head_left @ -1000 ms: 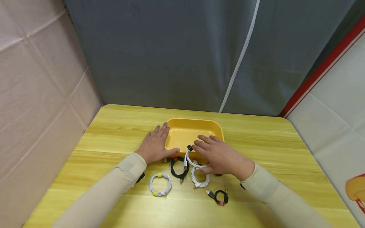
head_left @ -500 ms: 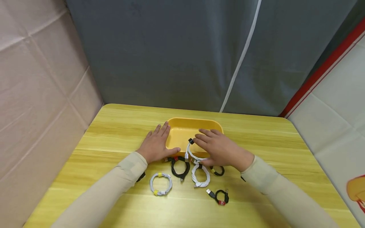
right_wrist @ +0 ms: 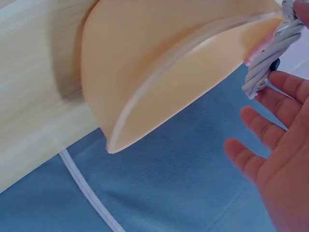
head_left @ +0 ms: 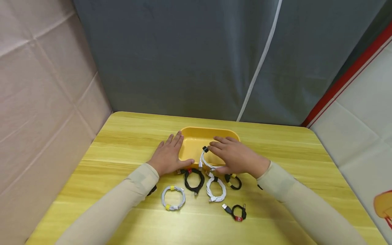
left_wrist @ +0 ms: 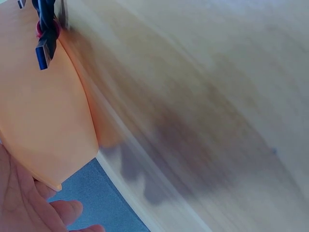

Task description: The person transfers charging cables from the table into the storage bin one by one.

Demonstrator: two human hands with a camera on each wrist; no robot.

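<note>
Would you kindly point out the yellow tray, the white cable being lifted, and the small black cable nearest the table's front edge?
yellow tray [head_left: 196,131]: head view, far rim.
white cable [head_left: 202,160]: head view, raised loop beside right hand.
small black cable [head_left: 237,213]: head view, coil's middle.

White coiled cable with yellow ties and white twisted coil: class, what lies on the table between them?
In the head view, a black coiled cable with a red tie lies between them.
</note>
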